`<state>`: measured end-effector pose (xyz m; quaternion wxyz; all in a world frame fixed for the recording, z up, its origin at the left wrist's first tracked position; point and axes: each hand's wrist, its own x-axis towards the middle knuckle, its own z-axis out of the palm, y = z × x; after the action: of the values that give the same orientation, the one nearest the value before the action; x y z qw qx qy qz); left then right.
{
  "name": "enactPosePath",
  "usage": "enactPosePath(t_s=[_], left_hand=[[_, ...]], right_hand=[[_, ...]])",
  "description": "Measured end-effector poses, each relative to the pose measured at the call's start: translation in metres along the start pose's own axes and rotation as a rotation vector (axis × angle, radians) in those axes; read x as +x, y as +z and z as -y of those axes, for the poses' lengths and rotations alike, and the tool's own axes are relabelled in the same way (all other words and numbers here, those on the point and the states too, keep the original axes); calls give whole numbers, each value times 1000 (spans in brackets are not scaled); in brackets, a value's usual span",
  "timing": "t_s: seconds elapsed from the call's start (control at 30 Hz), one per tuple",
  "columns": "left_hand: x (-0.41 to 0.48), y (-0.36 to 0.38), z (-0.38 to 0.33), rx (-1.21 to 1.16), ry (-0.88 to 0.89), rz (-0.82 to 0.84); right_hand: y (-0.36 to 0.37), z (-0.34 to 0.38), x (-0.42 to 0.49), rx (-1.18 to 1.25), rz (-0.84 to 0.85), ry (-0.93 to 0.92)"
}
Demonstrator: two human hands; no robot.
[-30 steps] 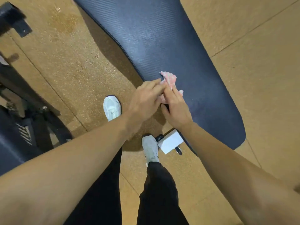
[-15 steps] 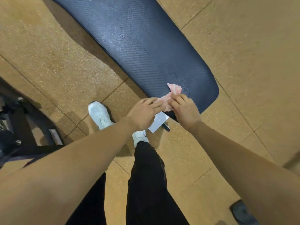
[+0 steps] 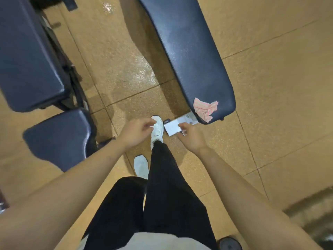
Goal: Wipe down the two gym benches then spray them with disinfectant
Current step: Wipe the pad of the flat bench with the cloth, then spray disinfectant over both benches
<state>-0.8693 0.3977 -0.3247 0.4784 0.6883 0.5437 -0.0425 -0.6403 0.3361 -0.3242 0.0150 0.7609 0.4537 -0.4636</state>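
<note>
A dark blue padded gym bench [image 3: 189, 51] runs from the top centre down to the right of centre. A pink striped cloth [image 3: 204, 108] lies crumpled on its near end, hanging slightly over the edge. My left hand [image 3: 135, 132] and my right hand [image 3: 191, 136] hover below the bench end, apart from the cloth, fingers loosely curled and holding nothing. A second dark blue bench stands at the left, with a back pad [image 3: 27, 56] and a seat pad [image 3: 59, 138].
The bench's white metal foot [image 3: 173, 128] sticks out under its near end, by my front shoe [image 3: 157, 129]. My other shoe [image 3: 141, 166] is behind it. The tan speckled floor [image 3: 270, 87] stretches to the right. A dark round object [image 3: 229, 243] sits bottom right.
Both hands have let go of the pink cloth, left it on the bench end and drawn back toward me. The view has pulled back, bringing the second bench into sight.
</note>
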Motion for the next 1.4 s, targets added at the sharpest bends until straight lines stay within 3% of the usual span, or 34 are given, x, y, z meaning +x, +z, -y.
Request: enactPosePath(t_s=[0.27, 0.47, 0.63, 0.93, 1.17, 1.4], left_hand=[[-238, -25, 57, -204, -252, -244], [-400, -8, 81, -409, -462, -433], [-498, 34, 88, -693, -731, -756], [-619, 124, 136, -1117, -845, -1043], [-727, 182, 238, -1269, -976, -1168], [-784, 216, 350, -1459, -1080, -1335]], right_hand=[[56, 87, -167, 94, 192, -174], [103, 138, -244, 0, 393, -410], [162, 187, -268, -251, 623, -637], [315, 270, -360, -631, 719, -870], [497, 301, -463, -704, 858, -847], [663, 331, -507, -1002, 947, -1009]])
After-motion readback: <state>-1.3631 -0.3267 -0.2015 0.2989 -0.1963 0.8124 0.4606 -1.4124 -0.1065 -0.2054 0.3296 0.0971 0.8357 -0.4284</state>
